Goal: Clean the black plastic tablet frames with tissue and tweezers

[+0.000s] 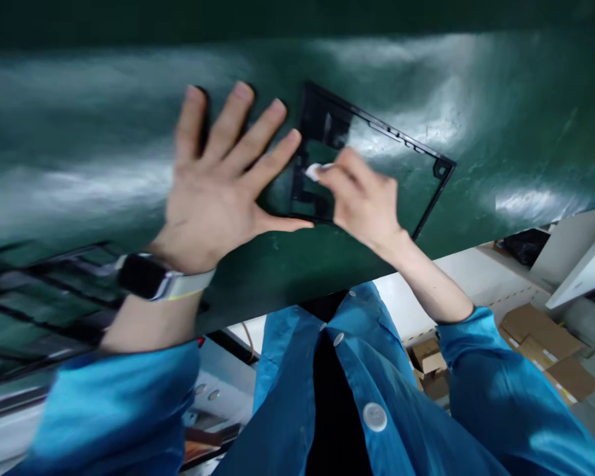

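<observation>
Lying flat on a glossy dark-green worktop [104,152] is a thin black plastic frame [429,188], rectangular, with an open middle where the green shows right through. Its top rail has little notches and tabs along it, and the far right corner has a small squared cutout. The left end is chunkier, with some moulded black blocks, though that part is blurry.

The person's left hand [218,192] is wide open, fingers fanned out and palm down, thumb stretched toward the frame's lower left edge. Whether the palm actually rests on the worktop is hard to tell with the motion blur. A dark smartwatch [143,276] on a pale band sits on that wrist.

The right hand [364,201] is bunched up over the left part of the frame, fingertips pinched on a small whitish piece [313,171], soft-looking, right at the frame's inner edge. What it's made of is too blurred to call.

Both arms are in bright blue smock sleeves [500,390], smooth fabric, with round white snap buttons down the front.

At the left edge of the worktop there's a stack of similar black frames [34,304], smeared by the blur. Past the near edge of the worktop, down on the right, sit some brown cardboard boxes [550,344] with pale label strips, none readable. No writing anywhere that can be made out.

Room-wise, the green surface is open above and to the right of the frame, and the frame's lower right edge is close to the worktop's near edge.
</observation>
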